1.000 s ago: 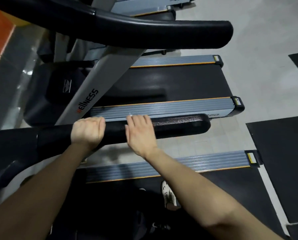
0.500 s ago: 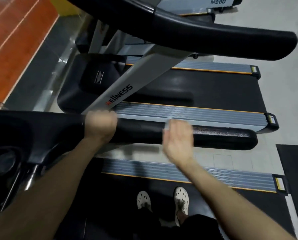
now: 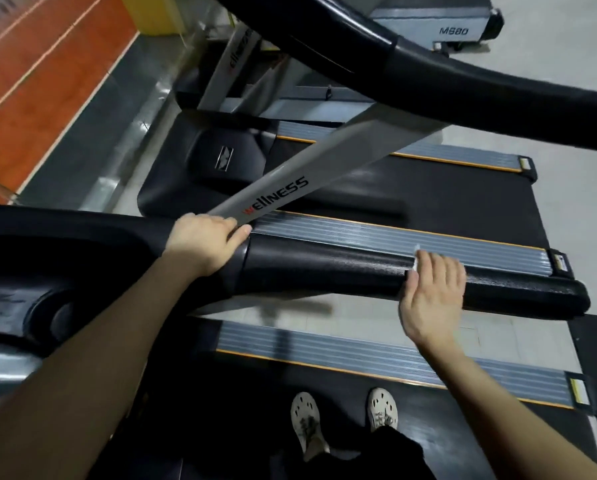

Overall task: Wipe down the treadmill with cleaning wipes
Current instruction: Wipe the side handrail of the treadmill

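Right hand flat, fingers together, pressing wipe onto handrail. Handrail axis runs left-right, with the free end to that hand's right, probably the next stretch. Left hand grips the handrail base.

White perforated clogs (dark smudges), blk legwear, forearms bare.

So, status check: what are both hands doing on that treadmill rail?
Left hand grips the handrail. Right hand flat, pressing a white wipe onto the handrail. Rail bare from there to its end.
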Tool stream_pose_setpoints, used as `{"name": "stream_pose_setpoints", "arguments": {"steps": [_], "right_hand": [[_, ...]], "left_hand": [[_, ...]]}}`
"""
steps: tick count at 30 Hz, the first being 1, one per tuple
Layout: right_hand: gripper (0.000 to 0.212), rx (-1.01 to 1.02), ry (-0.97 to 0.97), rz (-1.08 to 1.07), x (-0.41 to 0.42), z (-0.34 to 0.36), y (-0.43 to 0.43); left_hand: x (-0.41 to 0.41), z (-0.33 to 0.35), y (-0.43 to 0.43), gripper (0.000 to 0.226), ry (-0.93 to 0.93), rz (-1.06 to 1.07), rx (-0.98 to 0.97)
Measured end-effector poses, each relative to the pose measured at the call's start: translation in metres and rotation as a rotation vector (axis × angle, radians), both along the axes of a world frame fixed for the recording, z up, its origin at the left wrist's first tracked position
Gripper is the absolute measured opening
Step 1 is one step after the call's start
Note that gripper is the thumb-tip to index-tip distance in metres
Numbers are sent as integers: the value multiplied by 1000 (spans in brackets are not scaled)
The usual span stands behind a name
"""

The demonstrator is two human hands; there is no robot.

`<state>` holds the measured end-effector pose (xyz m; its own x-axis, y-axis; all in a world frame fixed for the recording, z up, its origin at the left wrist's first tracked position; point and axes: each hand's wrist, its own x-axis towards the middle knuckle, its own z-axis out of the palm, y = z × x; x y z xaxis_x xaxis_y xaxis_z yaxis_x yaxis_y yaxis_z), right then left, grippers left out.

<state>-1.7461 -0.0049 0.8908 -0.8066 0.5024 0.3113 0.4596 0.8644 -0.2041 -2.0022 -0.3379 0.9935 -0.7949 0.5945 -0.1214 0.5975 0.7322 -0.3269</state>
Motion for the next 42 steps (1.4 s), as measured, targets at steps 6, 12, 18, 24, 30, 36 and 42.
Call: {"name": "stream_pose_setpoints", "arguments": {"steps": [6,12,18,24,30,36,42], "right_hand": [[47,-151,88,375,-136,39,-190],[54,-13,-32,495,-94,31,-120],[49,14,-27,40,-45,9,-69],[51,-113,97,424,-169,52,-247],[55,-3,35,601,-141,48,-190],[50,-63,27,146,-96,24,-154],[58,-79,64,591,-169,59,-271]], "left_hand": [[12,-4,-4,55,112,-20,37],[7,-1,-16,52,82,-128,96],[-17,28,-85,56,230,-41,145],[-18,15,-103,51,330,157,286],[-19,11,-104,49,358,146,336],[-18,8,-102,46,379,158,374],[-20,12,-104,55,324,111,312]]}}
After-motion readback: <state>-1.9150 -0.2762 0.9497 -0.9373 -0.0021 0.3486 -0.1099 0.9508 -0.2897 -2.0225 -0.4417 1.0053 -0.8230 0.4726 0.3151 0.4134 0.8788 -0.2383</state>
